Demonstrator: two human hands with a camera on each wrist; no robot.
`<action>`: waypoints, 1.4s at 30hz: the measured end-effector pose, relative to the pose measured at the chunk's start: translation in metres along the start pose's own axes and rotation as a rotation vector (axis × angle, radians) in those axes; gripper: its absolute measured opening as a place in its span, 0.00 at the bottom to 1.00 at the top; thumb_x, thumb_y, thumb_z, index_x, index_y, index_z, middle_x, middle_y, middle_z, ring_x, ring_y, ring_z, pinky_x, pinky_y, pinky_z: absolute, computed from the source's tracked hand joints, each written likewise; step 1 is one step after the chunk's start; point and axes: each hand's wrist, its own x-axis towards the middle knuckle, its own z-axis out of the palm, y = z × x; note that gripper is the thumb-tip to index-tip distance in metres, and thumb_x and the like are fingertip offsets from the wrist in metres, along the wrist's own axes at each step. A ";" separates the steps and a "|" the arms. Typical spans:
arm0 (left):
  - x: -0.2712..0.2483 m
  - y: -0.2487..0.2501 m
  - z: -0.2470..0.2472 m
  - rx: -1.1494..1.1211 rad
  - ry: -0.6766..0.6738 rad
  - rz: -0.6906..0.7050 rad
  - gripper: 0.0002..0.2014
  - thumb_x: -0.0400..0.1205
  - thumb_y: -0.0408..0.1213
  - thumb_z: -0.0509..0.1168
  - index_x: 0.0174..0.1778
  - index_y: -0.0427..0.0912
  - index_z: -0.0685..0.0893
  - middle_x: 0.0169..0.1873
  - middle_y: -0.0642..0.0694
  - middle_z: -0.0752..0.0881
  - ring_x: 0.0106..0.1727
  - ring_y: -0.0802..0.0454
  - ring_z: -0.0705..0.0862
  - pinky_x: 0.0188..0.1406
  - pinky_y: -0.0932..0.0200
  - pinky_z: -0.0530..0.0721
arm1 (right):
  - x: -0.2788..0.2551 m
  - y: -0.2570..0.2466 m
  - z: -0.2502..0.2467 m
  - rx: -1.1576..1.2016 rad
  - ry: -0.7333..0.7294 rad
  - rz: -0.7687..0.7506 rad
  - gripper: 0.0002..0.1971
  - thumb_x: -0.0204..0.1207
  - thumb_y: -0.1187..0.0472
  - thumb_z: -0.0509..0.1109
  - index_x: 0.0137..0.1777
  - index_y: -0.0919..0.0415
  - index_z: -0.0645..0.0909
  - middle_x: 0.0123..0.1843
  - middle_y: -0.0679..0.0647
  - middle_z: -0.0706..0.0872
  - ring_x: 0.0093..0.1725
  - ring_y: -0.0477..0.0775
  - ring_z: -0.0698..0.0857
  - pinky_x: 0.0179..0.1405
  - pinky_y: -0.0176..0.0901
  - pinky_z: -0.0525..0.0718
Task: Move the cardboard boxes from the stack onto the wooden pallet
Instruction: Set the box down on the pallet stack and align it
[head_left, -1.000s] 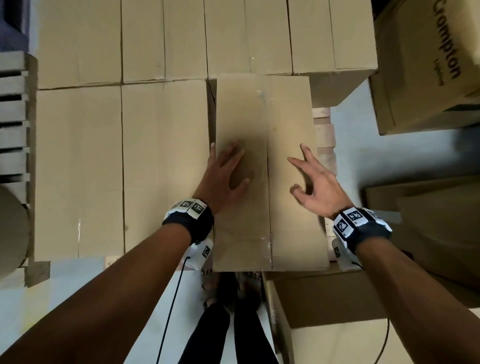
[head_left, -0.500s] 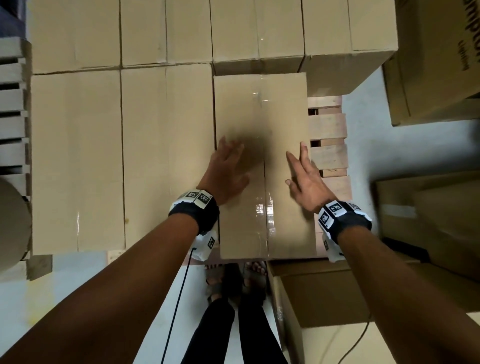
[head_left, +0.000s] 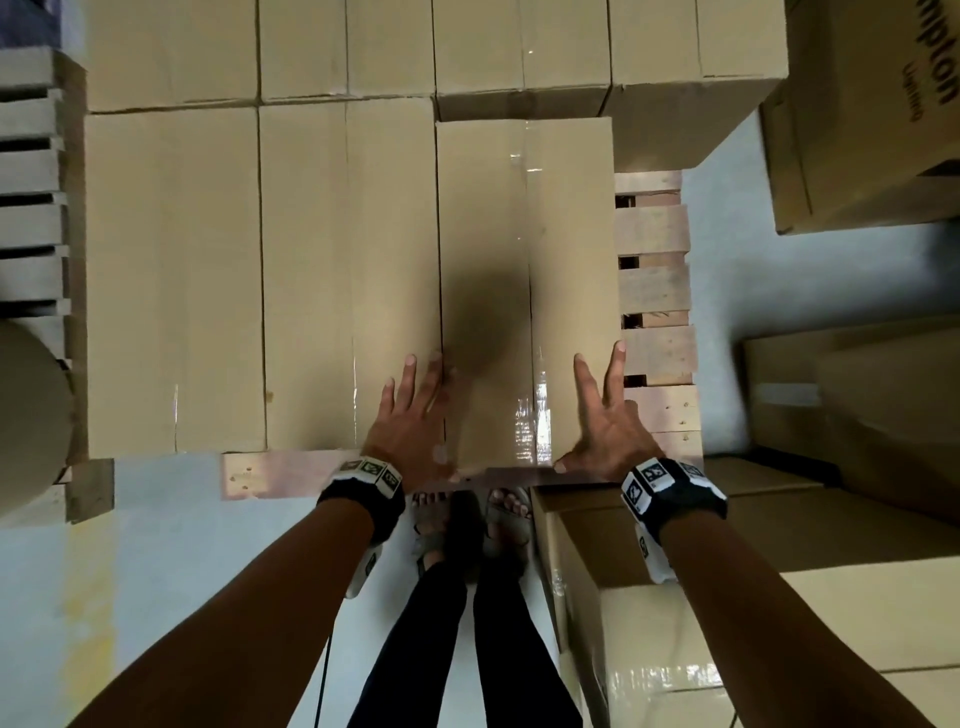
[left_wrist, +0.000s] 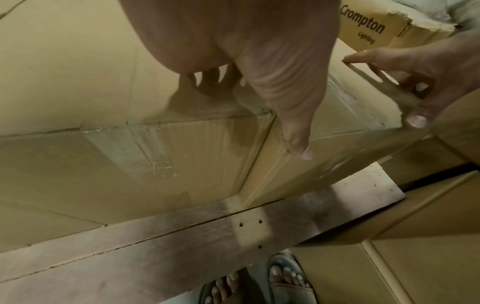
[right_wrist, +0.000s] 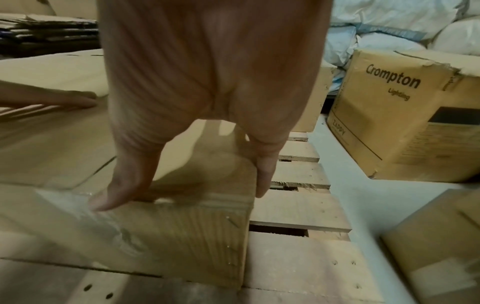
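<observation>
1. A printed "Crompton Lighting" carton (right_wrist: 405, 115) sits on the pale floor (head_left: 727, 270) to the right, its top edge torn and a dark panel on one side.
2. White sacks (right_wrist: 405, 26) are heaped behind that carton.
3. Flattened cardboard sheets (right_wrist: 49, 30) lie piled in the far left background of the right wrist view.
4. A round tan drum (head_left: 31, 415) edges in at the left of the head view.
5. Two feet in grey sandals (head_left: 470, 525) stand on the floor, below black trousers (head_left: 467, 639).
6. A thin black cable (head_left: 323, 680) hangs down over the floor.
7. A yellowish stain (head_left: 85, 613) marks the floor at lower left.
</observation>
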 end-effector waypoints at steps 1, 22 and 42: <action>0.000 0.001 0.000 -0.004 -0.001 -0.005 0.77 0.64 0.78 0.73 0.90 0.44 0.27 0.88 0.41 0.24 0.90 0.29 0.34 0.87 0.26 0.53 | -0.002 0.000 0.000 -0.030 -0.016 -0.013 0.90 0.46 0.40 0.96 0.86 0.34 0.20 0.77 0.55 0.04 0.75 0.79 0.78 0.67 0.72 0.86; 0.009 0.002 -0.006 -0.111 -0.064 -0.080 0.58 0.82 0.57 0.72 0.91 0.49 0.31 0.89 0.54 0.26 0.92 0.42 0.32 0.92 0.38 0.47 | 0.002 0.008 -0.002 -0.118 0.090 -0.104 0.72 0.68 0.53 0.89 0.91 0.38 0.30 0.82 0.41 0.09 0.83 0.78 0.67 0.75 0.70 0.81; 0.001 -0.003 -0.014 -0.024 -0.024 -0.043 0.57 0.81 0.59 0.72 0.93 0.49 0.38 0.91 0.56 0.34 0.92 0.43 0.37 0.91 0.39 0.56 | 0.003 0.017 0.012 -0.090 0.084 -0.078 0.67 0.76 0.56 0.84 0.90 0.38 0.28 0.83 0.43 0.11 0.82 0.73 0.68 0.79 0.68 0.78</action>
